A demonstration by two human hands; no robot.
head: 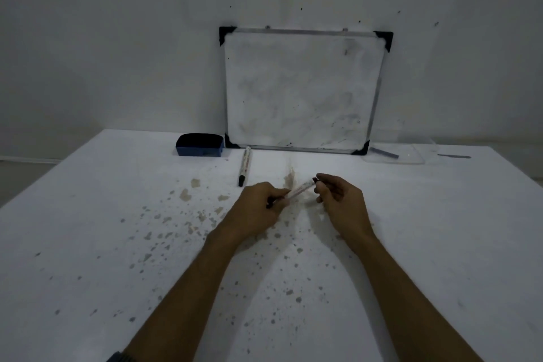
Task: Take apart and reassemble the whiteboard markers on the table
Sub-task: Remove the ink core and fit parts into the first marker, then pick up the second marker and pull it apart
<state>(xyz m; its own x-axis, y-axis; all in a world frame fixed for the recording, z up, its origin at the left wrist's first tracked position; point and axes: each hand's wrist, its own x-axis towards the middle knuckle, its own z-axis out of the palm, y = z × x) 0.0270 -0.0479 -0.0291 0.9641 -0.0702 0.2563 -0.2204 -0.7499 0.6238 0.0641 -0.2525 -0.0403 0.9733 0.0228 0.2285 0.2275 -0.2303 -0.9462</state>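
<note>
Both hands hold one whiteboard marker [300,189], a white barrel with red print, just above the stained white table [117,229]. My left hand [260,204] grips its near, dark end. My right hand [338,200] pinches the far end, where a dark red part shows at the fingertips. Whether that part is a cap or the tip is not clear. A second marker [245,166], white with a black cap, lies flat on the table to the left, its cap pointing toward me.
A small whiteboard [299,88] leans against the wall at the table's back. A blue eraser [200,144] sits to its left. A clear plastic tray [396,153] lies at the back right. Brown and grey stains speckle the table.
</note>
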